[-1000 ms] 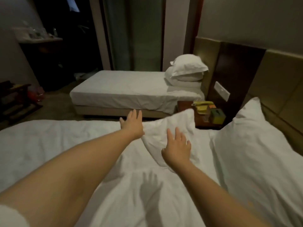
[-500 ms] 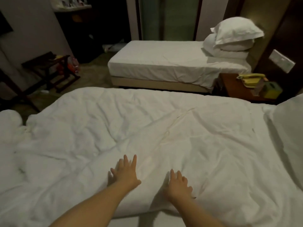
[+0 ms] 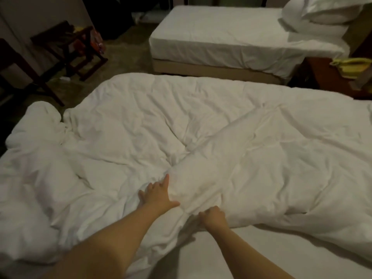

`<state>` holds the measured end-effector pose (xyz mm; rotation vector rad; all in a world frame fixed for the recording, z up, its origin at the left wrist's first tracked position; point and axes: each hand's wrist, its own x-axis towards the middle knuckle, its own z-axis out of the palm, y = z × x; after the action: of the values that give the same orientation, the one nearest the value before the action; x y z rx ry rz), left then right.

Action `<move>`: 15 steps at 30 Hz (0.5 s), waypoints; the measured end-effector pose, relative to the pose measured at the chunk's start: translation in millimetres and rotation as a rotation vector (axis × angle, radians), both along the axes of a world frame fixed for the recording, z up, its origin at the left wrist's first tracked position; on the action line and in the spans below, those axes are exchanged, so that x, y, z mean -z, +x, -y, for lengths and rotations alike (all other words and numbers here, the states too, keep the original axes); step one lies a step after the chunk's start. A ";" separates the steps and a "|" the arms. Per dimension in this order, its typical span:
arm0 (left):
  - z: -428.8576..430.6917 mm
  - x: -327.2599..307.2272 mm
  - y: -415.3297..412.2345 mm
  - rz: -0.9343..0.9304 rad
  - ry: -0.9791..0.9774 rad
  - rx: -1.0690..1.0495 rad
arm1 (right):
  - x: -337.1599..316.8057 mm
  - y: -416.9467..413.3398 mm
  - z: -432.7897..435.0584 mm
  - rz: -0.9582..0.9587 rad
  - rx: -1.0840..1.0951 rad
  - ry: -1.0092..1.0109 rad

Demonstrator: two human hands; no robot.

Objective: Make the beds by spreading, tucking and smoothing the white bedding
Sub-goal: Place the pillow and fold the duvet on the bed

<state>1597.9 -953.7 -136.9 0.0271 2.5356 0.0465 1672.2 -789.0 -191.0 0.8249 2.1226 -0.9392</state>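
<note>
White duvet (image 3: 181, 137) lies crumpled across the near bed, creased through its middle, with one end bunched into a lump at its far-left corner; bare fitted sheet (image 3: 231, 256) shows just this side of the duvet's near edge; second bed (image 3: 221, 41) stands beyond the duvet, apart from it across a strip of floor, its sheet flat and two white pillows (image 3: 322, 13) stacked at its right end; dark wooden chair (image 3: 18, 67) and luggage rack (image 3: 66, 47) stand beyond the duvet's left end, something coloured on the rack, too dim to identify; nightstand (image 3: 320, 71) sits past the duvet's far-right corner and holds a yellow phone (image 3: 350, 65); left hand (image 3: 159, 195) rests flat on the duvet near its near edge, fingers straight and spread, thumb out to the side; right hand (image 3: 212, 216) is just beside it at the duvet's near edge, fingers curled and clamped on a fold of the fabric.
</note>
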 end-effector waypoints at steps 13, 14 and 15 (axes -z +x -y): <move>20.8 11.1 -19.3 0.366 0.315 0.003 | 37.8 -19.6 28.0 -0.083 1.055 -0.644; 21.4 13.5 -25.2 0.394 0.350 0.005 | 35.2 -20.2 26.1 -0.117 1.038 -0.611; 22.0 13.8 -32.2 0.415 0.365 0.009 | 31.4 -19.3 24.7 -0.149 1.024 -0.576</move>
<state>1565.8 -975.7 -150.7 0.1570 2.0825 0.4628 1653.0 -813.8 -222.4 1.5641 1.3004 -2.0371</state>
